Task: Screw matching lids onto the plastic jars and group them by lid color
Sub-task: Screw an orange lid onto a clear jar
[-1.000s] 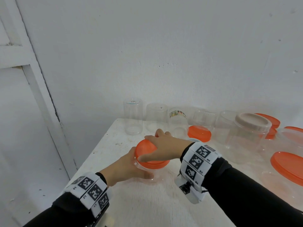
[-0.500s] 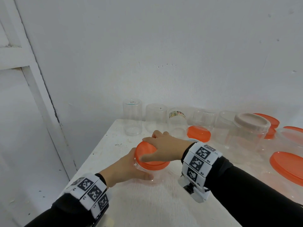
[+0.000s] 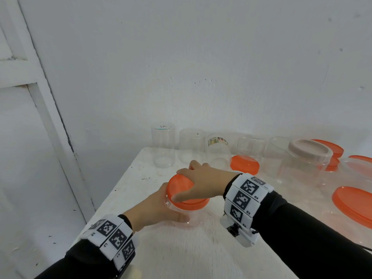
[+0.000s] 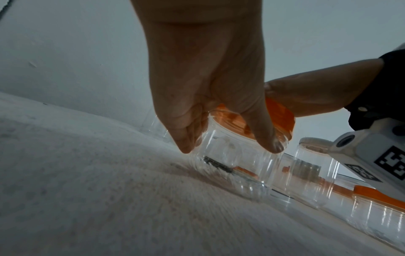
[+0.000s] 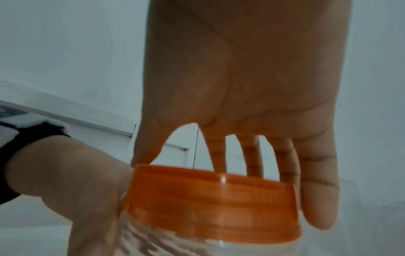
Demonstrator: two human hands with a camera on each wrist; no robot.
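Note:
A small clear plastic jar stands near the table's front left, topped by an orange lid. My left hand wraps round the jar's body from the left, thumb in front. In the left wrist view its fingers curl round the clear jar under the lid. My right hand lies over the lid from the right and grips its rim. The right wrist view shows that hand arched above the lid, fingers down its far side.
Several clear lidless jars line the wall at the back. A loose orange lid lies behind my right wrist. A big jar with a beige lid and a large orange lid sit right. The table edge runs left.
My right hand has shifted slightly on the orange lid. The jar and my left hand stay in the same place.

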